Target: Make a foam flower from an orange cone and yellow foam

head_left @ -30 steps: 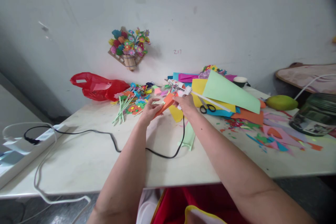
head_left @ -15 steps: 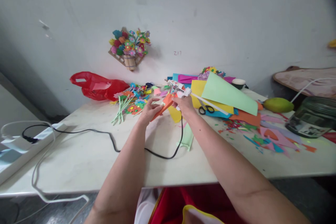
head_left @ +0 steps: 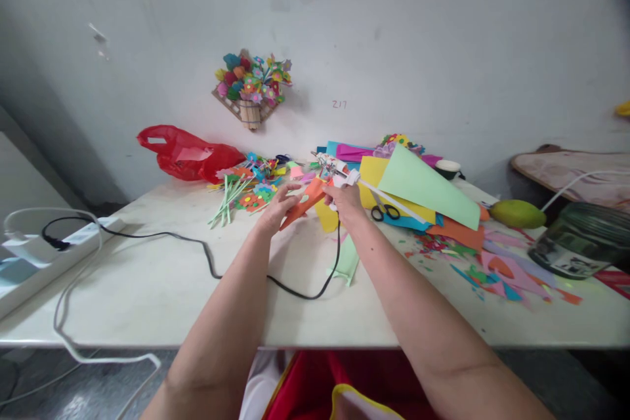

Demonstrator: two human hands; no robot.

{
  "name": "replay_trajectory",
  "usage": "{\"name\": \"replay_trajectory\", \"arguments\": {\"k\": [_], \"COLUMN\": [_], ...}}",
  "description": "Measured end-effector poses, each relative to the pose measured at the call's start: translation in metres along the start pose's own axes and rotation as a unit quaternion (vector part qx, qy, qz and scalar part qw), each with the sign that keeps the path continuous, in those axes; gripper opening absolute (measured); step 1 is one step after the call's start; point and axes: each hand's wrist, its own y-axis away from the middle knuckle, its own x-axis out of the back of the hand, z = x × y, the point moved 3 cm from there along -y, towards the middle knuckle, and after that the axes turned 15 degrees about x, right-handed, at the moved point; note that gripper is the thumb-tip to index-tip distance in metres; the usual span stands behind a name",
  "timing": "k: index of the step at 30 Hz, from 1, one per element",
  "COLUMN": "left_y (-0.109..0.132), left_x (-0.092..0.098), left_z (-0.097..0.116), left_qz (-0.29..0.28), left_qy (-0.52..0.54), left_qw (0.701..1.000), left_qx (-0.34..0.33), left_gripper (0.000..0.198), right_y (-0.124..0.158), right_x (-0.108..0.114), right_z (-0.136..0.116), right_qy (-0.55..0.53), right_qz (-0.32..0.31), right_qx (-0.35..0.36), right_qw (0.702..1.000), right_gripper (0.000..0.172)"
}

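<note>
My left hand (head_left: 277,212) is closed on an orange piece of paper or foam sheet (head_left: 298,209), which slants up toward my other hand. In my right hand (head_left: 345,201) is a white glue gun (head_left: 351,178); a long white glue stick (head_left: 388,198) sticks out of its back toward the right. The gun's nose lies over the far end of the orange piece, and its tip is too small to make out. From below the gun a black cord (head_left: 301,296) loops across the table. A yellow piece (head_left: 325,217) and a pale green piece (head_left: 348,261) lie beneath my hands.
Left of my hands are pale green strips (head_left: 227,201), foam flowers (head_left: 252,201) and a red plastic bag (head_left: 189,156). To the right lie scissors (head_left: 385,212), coloured sheets (head_left: 430,185), scraps (head_left: 502,279), a yellow-green fruit (head_left: 518,213) and a glass jar (head_left: 581,243). A power strip (head_left: 73,251) edges the left.
The view has shifted slightly. Both hands keep their holds on the orange piece and the glue gun, with hardly any movement between them.
</note>
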Motion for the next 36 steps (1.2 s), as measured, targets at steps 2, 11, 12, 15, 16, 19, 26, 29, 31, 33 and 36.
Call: {"name": "replay_trajectory", "arguments": {"k": [2,11,12,15,16,19,26,29,31,33,36], "left_y": [0.002,0.005,0.005,0.003,0.002,-0.003,-0.004,-0.002,-0.003,-0.006,-0.009], "left_x": [-0.004,-0.011,-0.010,-0.005,-0.003,0.003,0.002,-0.002,0.000,0.007,0.022], "left_z": [0.002,0.005,0.005,0.002,0.001,-0.004,-0.013,-0.013,-0.013,-0.012,-0.007], "left_qz": [-0.006,0.000,0.003,0.024,0.030,0.035,0.004,0.009,0.036,0.084,0.182], "left_qy": [-0.015,-0.028,-0.023,-0.023,-0.026,-0.030,-0.056,-0.087,-0.093,-0.066,0.023], "left_qw": [1.000,1.000,1.000,0.999,0.999,0.998,0.989,0.989,0.988,0.987,0.977], "left_qx": [-0.005,-0.007,-0.006,0.002,0.009,0.045,0.136,0.123,0.118,0.119,0.112], "left_gripper": [0.045,0.059,0.059,0.060,0.061,0.062,0.066,0.064,0.066,0.069,0.076], "right_y": [0.002,0.005,0.005,0.005,0.004,0.003,0.003,0.004,0.003,0.001,-0.004], "right_x": [-0.002,-0.006,-0.006,-0.005,-0.005,-0.004,-0.001,-0.002,-0.001,0.002,0.010], "right_z": [-0.001,0.001,0.000,-0.001,0.000,0.001,0.008,0.009,0.009,0.011,0.018], "right_qy": [0.004,0.010,0.007,0.004,0.006,0.015,0.024,0.026,0.031,0.046,0.114], "right_qz": [-0.014,-0.024,-0.021,-0.017,-0.016,-0.008,0.003,-0.005,0.004,0.017,0.002], "right_qx": [0.003,0.007,0.007,0.004,0.003,0.003,0.000,0.006,0.022,0.042,0.049], "right_qw": [1.000,1.000,1.000,1.000,1.000,1.000,1.000,1.000,0.999,0.998,0.992], "right_gripper": [0.016,0.015,0.016,0.017,0.017,0.017,0.017,0.019,0.024,0.030,0.033]}}
